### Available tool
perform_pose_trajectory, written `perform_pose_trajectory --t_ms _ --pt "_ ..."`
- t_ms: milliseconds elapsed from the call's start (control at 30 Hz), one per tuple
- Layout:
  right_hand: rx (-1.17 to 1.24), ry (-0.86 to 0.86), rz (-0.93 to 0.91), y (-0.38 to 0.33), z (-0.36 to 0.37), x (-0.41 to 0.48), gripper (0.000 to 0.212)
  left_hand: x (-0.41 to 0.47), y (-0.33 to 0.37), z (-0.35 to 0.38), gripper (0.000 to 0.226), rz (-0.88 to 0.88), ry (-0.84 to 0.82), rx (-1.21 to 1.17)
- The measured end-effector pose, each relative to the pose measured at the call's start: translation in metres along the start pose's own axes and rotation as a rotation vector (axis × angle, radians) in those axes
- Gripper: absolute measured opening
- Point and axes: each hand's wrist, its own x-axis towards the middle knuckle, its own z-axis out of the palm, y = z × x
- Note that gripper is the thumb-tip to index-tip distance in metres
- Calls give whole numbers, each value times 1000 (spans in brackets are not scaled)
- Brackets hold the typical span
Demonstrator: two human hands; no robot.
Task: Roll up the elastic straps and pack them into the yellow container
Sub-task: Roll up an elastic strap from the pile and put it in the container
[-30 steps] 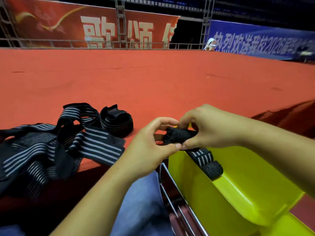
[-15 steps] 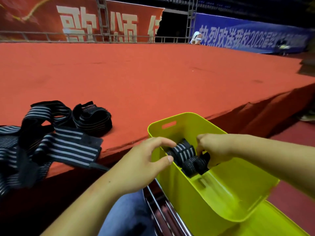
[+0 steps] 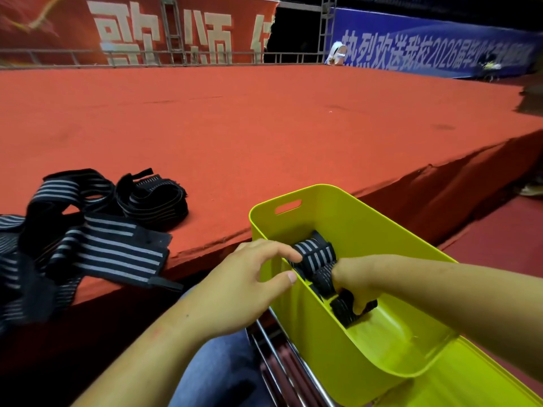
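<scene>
Gripping rolled strap (image 3: pixel 316 259) inside yellow container (image 3: pixel 382 230): right hand (image 3: pixel 355 280) (left hand (image 3: pixel 244 286) relaxed, empty).

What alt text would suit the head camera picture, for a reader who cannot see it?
A person's right hand grips a rolled elastic strap inside the yellow container, beside another striped roll; the left hand is at its near rim. Loose black-and-grey straps lie on the red carpeted platform.

Left grip (image 3: pixel 244 286) loose, forefinger and thumb extended, holding nothing, maybe brushing the strap roll (image 3: pixel 316 255). Right grip (image 3: pixel 357 282) knuckles-up, fingers curled round that roll. Both forearms bare.
</scene>
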Motion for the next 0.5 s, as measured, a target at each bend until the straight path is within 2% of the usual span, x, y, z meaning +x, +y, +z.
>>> perform_pose_trajectory --t_ms 300,500 --pt "17 3 26 1 2 1 50 1 1 2 22 10 7 3" --pt "107 65 58 7 5 7 62 3 0 4 22 16 13 6"
